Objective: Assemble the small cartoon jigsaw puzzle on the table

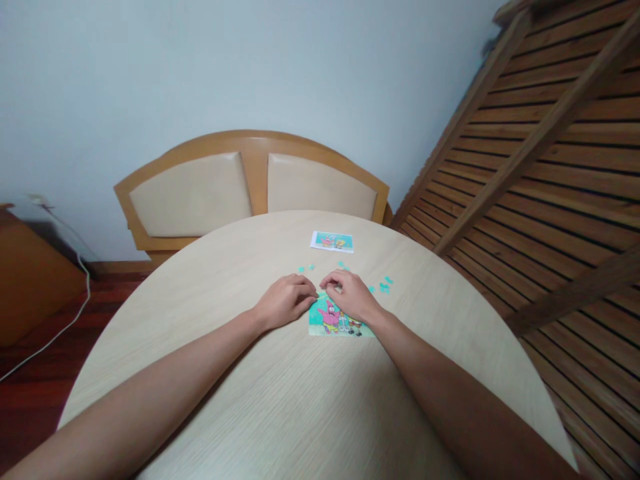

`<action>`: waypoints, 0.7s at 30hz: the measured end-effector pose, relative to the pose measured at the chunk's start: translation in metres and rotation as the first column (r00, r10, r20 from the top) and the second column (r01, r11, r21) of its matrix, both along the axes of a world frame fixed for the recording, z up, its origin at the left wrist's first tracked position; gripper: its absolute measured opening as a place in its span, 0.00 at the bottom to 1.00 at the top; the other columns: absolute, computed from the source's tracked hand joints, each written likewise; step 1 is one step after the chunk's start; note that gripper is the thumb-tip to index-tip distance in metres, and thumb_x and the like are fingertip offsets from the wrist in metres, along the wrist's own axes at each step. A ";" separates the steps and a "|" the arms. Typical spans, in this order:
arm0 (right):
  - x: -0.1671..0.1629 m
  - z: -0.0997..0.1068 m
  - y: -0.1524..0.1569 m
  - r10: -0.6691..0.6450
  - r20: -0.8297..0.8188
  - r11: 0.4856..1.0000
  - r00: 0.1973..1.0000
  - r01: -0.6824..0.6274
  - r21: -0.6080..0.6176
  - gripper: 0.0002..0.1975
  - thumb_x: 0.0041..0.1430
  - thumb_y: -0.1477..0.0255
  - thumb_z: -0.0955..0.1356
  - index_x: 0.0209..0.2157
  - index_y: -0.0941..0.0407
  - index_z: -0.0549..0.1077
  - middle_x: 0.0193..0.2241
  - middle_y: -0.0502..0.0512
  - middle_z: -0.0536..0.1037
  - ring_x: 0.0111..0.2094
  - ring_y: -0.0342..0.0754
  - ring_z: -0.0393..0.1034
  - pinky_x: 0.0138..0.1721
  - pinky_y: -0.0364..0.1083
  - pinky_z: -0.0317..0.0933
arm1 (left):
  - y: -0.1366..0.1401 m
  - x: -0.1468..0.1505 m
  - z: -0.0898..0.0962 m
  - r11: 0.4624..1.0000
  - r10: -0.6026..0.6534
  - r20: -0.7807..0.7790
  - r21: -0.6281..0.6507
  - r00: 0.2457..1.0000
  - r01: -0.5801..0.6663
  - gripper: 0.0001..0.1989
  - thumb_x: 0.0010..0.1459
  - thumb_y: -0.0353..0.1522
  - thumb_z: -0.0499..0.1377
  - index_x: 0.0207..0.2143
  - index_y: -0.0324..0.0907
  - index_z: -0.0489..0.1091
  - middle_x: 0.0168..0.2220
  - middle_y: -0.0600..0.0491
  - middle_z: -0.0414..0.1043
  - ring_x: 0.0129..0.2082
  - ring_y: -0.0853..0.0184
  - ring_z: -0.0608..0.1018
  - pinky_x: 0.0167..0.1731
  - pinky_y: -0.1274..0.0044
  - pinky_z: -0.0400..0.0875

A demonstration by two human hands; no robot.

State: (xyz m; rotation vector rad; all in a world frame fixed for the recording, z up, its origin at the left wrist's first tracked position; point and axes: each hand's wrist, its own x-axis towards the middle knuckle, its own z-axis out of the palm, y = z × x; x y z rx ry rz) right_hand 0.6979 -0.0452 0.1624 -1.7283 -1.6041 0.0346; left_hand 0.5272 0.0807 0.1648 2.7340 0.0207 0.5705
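Note:
A partly assembled cartoon jigsaw puzzle point(331, 319) lies flat on the round table, showing a pink starfish figure and other characters on a turquoise ground. My left hand point(289, 300) rests at its upper left edge, the fingers curled and pressed together with the fingertips at the border. Over the puzzle's upper right part lies my right hand point(349, 295), covering some of the picture. Its thumb and forefinger are pinched near the top edge; anything between them is too small to make out. Loose turquoise puzzle pieces point(385, 288) are scattered to the right, and another puzzle piece point(301, 270) sits beyond my left hand.
A reference picture card point(334, 242) lies farther back on the pale round table point(240, 407). Behind the table stands a padded wooden headboard point(255, 177) against the wall. A slatted wooden frame point(525, 173) leans at right. A white cable point(83, 310) hangs at left.

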 end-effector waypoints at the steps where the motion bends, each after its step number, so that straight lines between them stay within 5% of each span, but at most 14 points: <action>1: -0.001 0.000 0.000 -0.011 0.030 1.000 0.999 0.011 -0.004 0.09 0.57 0.81 0.66 0.32 0.56 0.77 0.31 0.52 0.79 0.35 0.47 0.71 0.40 0.45 0.63 | 0.000 0.000 0.000 1.000 -0.002 0.001 0.003 1.000 0.002 0.09 0.65 0.32 0.56 0.40 0.44 0.77 0.44 0.49 0.76 0.45 0.61 0.76 0.49 0.68 0.70; 7: -0.003 0.000 -0.001 -0.011 0.098 0.999 0.995 0.014 -0.030 0.09 0.59 0.79 0.66 0.35 0.55 0.78 0.34 0.53 0.80 0.35 0.47 0.71 0.40 0.45 0.62 | 0.000 0.000 0.000 0.997 0.063 0.017 0.033 0.998 -0.063 0.11 0.65 0.33 0.56 0.47 0.43 0.74 0.50 0.46 0.73 0.50 0.58 0.75 0.53 0.66 0.69; 14: -0.003 0.004 -0.003 -0.079 -0.093 0.997 0.992 0.078 -0.019 0.09 0.62 0.73 0.65 0.37 0.55 0.79 0.30 0.51 0.80 0.30 0.45 0.71 0.35 0.43 0.62 | 0.005 0.001 -0.002 0.981 0.154 -0.137 0.143 0.979 -0.134 0.32 0.65 0.45 0.53 0.66 0.40 0.55 0.68 0.41 0.54 0.68 0.47 0.56 0.64 0.54 0.52; 21: 0.002 0.004 -0.004 -0.134 -0.230 0.989 0.964 0.146 0.035 0.13 0.66 0.67 0.63 0.37 0.55 0.79 0.24 0.49 0.76 0.25 0.44 0.69 0.29 0.42 0.59 | 0.003 0.001 0.002 0.981 0.101 -0.072 0.172 0.992 -0.088 0.28 0.65 0.42 0.54 0.63 0.39 0.59 0.62 0.39 0.63 0.63 0.50 0.65 0.61 0.58 0.58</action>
